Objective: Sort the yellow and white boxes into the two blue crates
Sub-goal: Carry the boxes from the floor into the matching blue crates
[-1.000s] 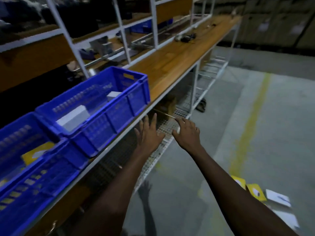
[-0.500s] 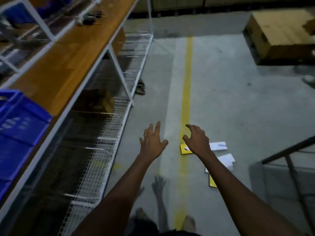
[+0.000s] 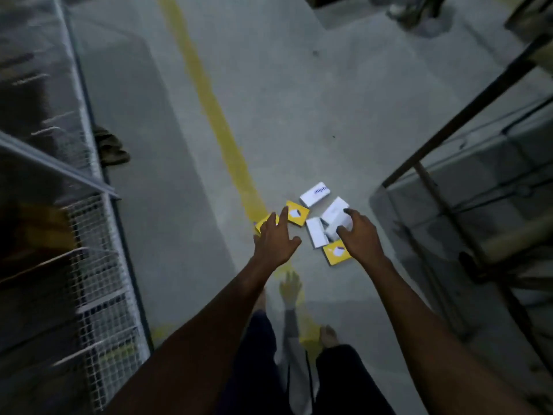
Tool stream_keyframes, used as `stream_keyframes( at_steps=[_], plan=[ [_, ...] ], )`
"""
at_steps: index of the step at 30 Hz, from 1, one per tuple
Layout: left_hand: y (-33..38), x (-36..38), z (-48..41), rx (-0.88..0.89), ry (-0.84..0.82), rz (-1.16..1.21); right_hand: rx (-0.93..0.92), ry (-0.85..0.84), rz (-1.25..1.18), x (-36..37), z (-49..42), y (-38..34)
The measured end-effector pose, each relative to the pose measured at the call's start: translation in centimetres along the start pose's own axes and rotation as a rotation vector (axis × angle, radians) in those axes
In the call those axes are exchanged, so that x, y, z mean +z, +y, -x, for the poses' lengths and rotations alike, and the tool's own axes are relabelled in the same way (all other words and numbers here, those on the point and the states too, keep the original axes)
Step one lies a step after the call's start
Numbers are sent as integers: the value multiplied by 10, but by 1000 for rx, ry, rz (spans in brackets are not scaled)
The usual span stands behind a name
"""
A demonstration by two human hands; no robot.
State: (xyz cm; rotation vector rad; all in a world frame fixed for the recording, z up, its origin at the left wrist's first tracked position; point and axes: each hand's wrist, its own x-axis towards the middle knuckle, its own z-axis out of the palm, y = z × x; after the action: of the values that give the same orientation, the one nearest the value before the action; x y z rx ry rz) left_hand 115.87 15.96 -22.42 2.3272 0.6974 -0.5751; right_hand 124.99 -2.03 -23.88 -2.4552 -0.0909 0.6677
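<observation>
My left hand (image 3: 276,239) is spread wide with straight fingers over two yellow boxes (image 3: 296,213) lying at the edge of the painted yellow line (image 3: 209,100). My right hand (image 3: 357,236) is arched over the white boxes (image 3: 333,214), and I cannot tell whether its fingers have closed on one. The white ones lie crowded and touching, so I judge that lifting one could drag or tip its neighbour. A lone yellow box (image 3: 336,253) sits just beside my right wrist and could get knocked aside. The box half on the line is nearly the same colour as the paint, so it is easy to miss in this dim light. The blue crates are out of view, so a mixed handful risks the wrong crate. The floor (image 3: 299,115) is smooth grey concrete. A wire rack (image 3: 98,235) runs along my left, with sandals (image 3: 111,148) at its foot, and a dark frame (image 3: 463,121) stands on my right.
</observation>
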Motion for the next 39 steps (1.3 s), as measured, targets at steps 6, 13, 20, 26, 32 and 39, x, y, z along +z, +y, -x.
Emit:
stream_keyframes(
  at_steps=[6, 13, 20, 26, 32, 39],
  plan=[
    [-21, 75, -115, 25, -167, -171, 202, 30, -43, 42, -83, 67],
    [-46, 215, -262, -174, 0, -48, 535, 229, -225, 155, -192, 217],
    [-68, 406, -385, -473, 27, 256, 704, 187, -239, 277, -293, 369],
    [-76, 534, -476, -500, 75, 308, 328, -94, 242, 359, -358, 458],
    [-84, 603, -514, -583, 118, 211, 117, -79, 527, 414, -365, 500],
    [-87, 626, -530, -599, 268, 139, 145, 36, 603, 438, -366, 507]
  ],
)
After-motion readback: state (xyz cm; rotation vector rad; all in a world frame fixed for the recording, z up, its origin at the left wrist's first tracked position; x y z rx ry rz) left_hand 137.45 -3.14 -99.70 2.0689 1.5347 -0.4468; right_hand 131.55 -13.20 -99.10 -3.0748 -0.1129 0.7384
